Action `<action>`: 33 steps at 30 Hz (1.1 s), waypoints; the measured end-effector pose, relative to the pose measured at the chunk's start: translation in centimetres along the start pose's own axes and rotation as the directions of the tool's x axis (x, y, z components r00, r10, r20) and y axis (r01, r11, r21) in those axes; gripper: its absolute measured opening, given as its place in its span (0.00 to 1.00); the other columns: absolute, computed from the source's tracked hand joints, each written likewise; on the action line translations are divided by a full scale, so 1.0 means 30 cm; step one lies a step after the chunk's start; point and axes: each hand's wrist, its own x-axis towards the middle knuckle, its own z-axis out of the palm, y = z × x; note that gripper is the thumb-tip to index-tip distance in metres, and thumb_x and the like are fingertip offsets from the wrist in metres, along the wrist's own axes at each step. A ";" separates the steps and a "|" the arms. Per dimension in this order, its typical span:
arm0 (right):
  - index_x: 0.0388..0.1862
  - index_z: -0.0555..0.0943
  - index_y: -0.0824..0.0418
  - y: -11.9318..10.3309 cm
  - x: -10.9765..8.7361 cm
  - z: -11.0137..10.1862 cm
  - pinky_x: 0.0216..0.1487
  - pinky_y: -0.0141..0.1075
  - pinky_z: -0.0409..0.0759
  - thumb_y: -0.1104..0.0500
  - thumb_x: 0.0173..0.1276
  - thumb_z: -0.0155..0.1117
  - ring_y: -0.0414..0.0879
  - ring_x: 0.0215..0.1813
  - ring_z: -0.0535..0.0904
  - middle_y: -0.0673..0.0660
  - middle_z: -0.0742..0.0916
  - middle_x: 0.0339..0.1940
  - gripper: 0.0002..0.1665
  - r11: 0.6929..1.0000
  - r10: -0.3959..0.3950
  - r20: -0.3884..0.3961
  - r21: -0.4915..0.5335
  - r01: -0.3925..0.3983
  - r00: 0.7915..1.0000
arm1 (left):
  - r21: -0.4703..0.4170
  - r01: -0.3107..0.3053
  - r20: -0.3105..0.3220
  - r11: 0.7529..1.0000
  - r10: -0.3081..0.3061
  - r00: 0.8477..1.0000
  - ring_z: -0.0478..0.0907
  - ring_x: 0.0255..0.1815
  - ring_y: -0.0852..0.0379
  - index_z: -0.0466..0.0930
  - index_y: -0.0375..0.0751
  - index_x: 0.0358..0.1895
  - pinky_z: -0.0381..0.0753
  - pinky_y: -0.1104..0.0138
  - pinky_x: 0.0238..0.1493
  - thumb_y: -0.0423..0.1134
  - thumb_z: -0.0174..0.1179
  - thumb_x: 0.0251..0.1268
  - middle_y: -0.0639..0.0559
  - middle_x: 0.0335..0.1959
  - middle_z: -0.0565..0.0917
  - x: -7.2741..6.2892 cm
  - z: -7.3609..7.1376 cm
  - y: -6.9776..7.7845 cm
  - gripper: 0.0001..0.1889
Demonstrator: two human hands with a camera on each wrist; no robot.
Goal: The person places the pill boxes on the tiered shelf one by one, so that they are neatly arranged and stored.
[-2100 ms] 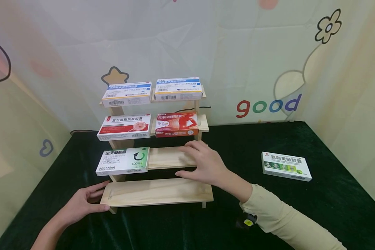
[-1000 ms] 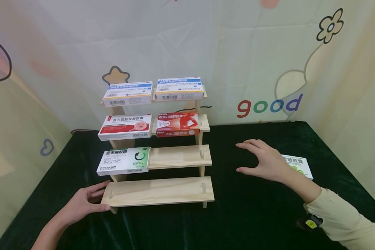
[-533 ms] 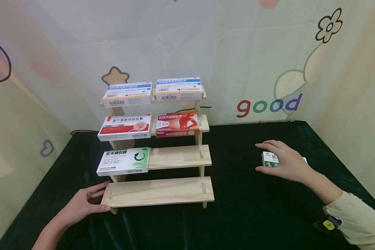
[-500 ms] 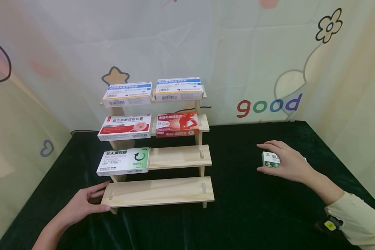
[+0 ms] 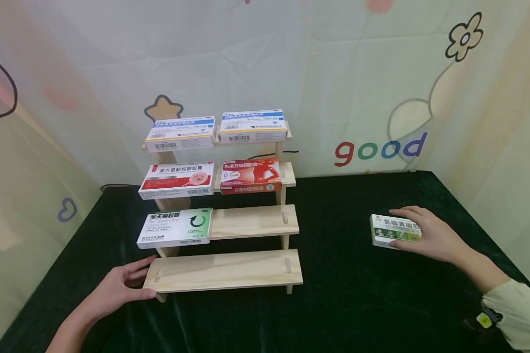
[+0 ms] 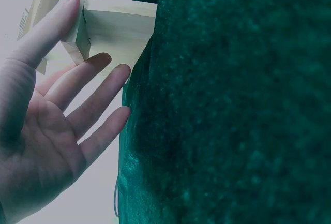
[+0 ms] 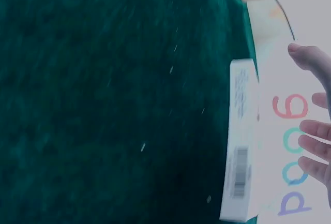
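Observation:
A stepped wooden display rack [image 5: 223,270] stands left of centre, several medicine boxes lying on its upper tiers. My left hand [image 5: 115,287] holds the left end of its lowest shelf, thumb at the front corner and index finger at the rear; the left wrist view shows the other fingers extended past the wood. At the right, a white and green capsule box [image 5: 390,231] lies on the cloth. Above it is my right hand [image 5: 437,240], thumb and fingers spread, hiding the box's right part. In the right wrist view, fingers [image 7: 316,129] hang apart from the box.
On the third tier lies a green and white box [image 5: 174,228], with bare wood to its right. A red and white box [image 5: 176,180] and a red box [image 5: 250,175] share the tier above. Two blue and white boxes top the rack. Dark green cloth [image 5: 335,294] covers the table.
My right hand has left the rack's third tier and travelled right to the white and green box, then shifted further right over it. The box, rack and left hand look unmoved.

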 end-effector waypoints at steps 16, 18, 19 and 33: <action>0.58 0.69 0.66 0.151 -0.029 0.027 0.43 0.57 0.66 0.44 0.48 0.71 0.62 0.50 0.65 0.71 0.69 0.54 0.44 1.000 0.011 0.022 -0.003 -0.010 1.000 | -0.016 0.011 0.001 1.000 -0.011 1.000 0.67 0.59 0.36 0.52 0.24 0.66 0.73 0.52 0.50 0.41 0.64 0.55 0.31 0.63 0.62 0.002 0.000 -0.007 0.41; 0.57 0.69 0.67 0.155 -0.030 0.029 0.44 0.58 0.66 0.43 0.48 0.71 0.63 0.50 0.65 0.71 0.69 0.54 0.44 1.000 0.014 0.028 -0.001 -0.014 0.999 | -0.016 0.013 0.001 1.000 -0.013 1.000 0.67 0.59 0.37 0.52 0.25 0.66 0.73 0.52 0.50 0.41 0.64 0.55 0.31 0.63 0.62 0.002 0.001 -0.008 0.41; 0.57 0.69 0.67 0.158 -0.030 0.030 0.44 0.58 0.66 0.43 0.48 0.71 0.63 0.50 0.65 0.71 0.69 0.54 0.44 1.000 0.017 0.030 0.001 -0.017 0.999 | -0.015 0.013 0.002 1.000 -0.013 1.000 0.67 0.59 0.36 0.52 0.24 0.66 0.73 0.52 0.50 0.41 0.63 0.55 0.31 0.63 0.62 0.003 0.000 -0.008 0.41; 0.55 0.71 0.68 0.188 -0.033 0.043 0.44 0.58 0.66 0.46 0.49 0.71 0.64 0.49 0.66 0.72 0.69 0.54 0.40 0.999 0.014 0.055 0.031 -0.015 0.998 | -0.009 -0.013 0.001 1.000 0.013 1.000 0.67 0.58 0.35 0.53 0.23 0.65 0.75 0.55 0.49 0.40 0.63 0.55 0.30 0.62 0.62 -0.001 0.001 -0.004 0.40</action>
